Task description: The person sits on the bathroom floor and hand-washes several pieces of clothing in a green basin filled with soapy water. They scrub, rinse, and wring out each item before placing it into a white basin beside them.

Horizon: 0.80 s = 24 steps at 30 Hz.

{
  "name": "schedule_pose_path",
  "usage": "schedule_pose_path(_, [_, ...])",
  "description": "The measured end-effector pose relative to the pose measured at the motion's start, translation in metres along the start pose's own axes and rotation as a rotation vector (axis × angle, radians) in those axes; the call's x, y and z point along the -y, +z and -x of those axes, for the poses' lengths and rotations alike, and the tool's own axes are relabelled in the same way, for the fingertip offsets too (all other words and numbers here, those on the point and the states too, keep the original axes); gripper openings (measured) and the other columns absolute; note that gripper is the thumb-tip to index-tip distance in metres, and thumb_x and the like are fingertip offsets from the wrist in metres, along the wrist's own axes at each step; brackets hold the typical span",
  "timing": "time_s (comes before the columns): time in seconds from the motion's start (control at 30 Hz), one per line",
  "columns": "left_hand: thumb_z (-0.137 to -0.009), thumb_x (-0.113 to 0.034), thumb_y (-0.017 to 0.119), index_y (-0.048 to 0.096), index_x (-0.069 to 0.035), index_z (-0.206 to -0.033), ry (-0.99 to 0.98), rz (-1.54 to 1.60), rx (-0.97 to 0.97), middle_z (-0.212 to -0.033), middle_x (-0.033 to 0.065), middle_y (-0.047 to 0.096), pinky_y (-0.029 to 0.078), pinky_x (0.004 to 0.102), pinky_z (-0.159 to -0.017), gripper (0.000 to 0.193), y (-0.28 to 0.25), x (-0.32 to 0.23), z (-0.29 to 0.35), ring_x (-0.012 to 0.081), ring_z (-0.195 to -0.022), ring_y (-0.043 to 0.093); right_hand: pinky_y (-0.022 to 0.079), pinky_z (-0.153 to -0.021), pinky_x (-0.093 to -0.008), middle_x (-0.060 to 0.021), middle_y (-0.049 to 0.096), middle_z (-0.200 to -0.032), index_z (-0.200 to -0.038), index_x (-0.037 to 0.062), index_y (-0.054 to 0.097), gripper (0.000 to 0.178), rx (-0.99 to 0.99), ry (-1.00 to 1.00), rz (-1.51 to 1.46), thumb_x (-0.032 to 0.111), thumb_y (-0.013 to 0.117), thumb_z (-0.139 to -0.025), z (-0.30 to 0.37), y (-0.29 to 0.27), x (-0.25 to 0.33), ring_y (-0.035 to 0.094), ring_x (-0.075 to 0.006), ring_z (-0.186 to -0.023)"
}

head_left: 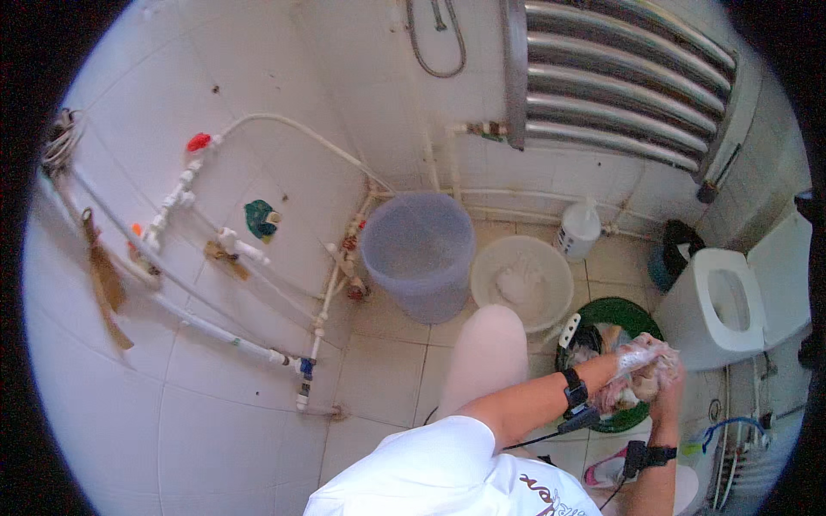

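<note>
Nearest, the worker's right hand [667,377] and left hand [642,351] meet at the right, over the green basin [632,316]. A pale, wet-looking bundle [626,396] lies between and below them, inside the rim. Finger state: cannot be told; the fingers blur into the material. Recommended handling: keep the bundle above the basin so drips fall inside; work one fold at a time; set both wrists level; keep the strapped armbands [575,389] and their cables clear of water. The white handle [569,330] at the basin's left rim could snag loose folds. Farther left stand the white basin [487,288], holding pale contents, and the bluish bucket [420,292]; beyond, the white jug [578,232].
</note>
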<state>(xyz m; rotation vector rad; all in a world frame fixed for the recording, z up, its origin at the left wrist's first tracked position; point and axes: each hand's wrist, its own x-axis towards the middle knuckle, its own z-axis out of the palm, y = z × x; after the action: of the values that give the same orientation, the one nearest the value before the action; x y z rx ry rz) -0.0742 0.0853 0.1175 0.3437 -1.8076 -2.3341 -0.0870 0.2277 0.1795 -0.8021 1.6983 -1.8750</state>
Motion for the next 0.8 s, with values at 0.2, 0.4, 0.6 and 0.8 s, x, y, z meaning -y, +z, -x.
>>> schedule_pose_path(0.2, [-0.088, -0.03, 0.064, 0.058, -0.003, -0.109, 0.286, -0.505, -0.116, -0.1, 0.0094, 0.063, 0.049, 0.0335, -0.085, 0.035, -0.053, -0.126, 0.025, 0.0203, -0.094, 0.06, 0.048, -0.094, -0.0379, -0.01, 0.054, -0.126, -0.131, 0.007, 0.047, 0.048, -0.129, 0.024, -0.208, 0.016, 0.058, -0.086, -0.005, -0.037, 0.011, 0.057, -0.0255, -0.113])
schedule_pose_path(0.4, [-0.091, -0.021, 0.06, 0.061, -0.004, -0.11, 0.464, -0.782, -0.406, -0.101, 0.0127, 0.065, 0.051, 0.0352, -0.085, 0.026, -0.159, -0.29, 0.128, 0.0227, -0.093, 0.062, 0.053, -0.087, -0.0424, -0.01, 0.055, -0.125, -0.13, 0.0089, 0.047, 0.047, -0.243, 0.091, -0.372, 0.012, 0.056, -0.084, -0.001, -0.036, 0.009, 0.057, -0.0287, -0.113])
schedule_pose_path(0.6, [-0.087, -0.023, 0.064, 0.067, -0.004, -0.094, 0.814, -1.58, -0.947, -0.088, 0.0128, 0.069, 0.054, 0.0334, -0.074, 0.021, -0.279, -0.441, 0.28, 0.0227, -0.08, 0.068, 0.051, -0.092, -0.0405, -0.01, 0.053, -0.129, -0.134, 0.0065, 0.045, 0.048, -0.269, 0.155, -0.37, 0.013, 0.055, -0.087, -0.009, -0.055, -0.01, 0.054, -0.0273, -0.117])
schedule_pose_path(0.8, [-0.082, -0.04, 0.064, 0.065, -0.008, -0.109, 0.038, -1.689, -1.595, -0.111, 0.0159, 0.065, 0.049, 0.0413, -0.091, 0.042, -0.363, -0.536, 0.424, 0.0299, -0.104, 0.063, 0.05, -0.091, -0.0414, -0.0128, 0.053, -0.128, -0.131, 0.0035, 0.047, 0.046, -0.211, 0.048, -0.153, 0.016, 0.057, -0.088, -0.013, -0.075, -0.025, 0.056, -0.0287, -0.114])
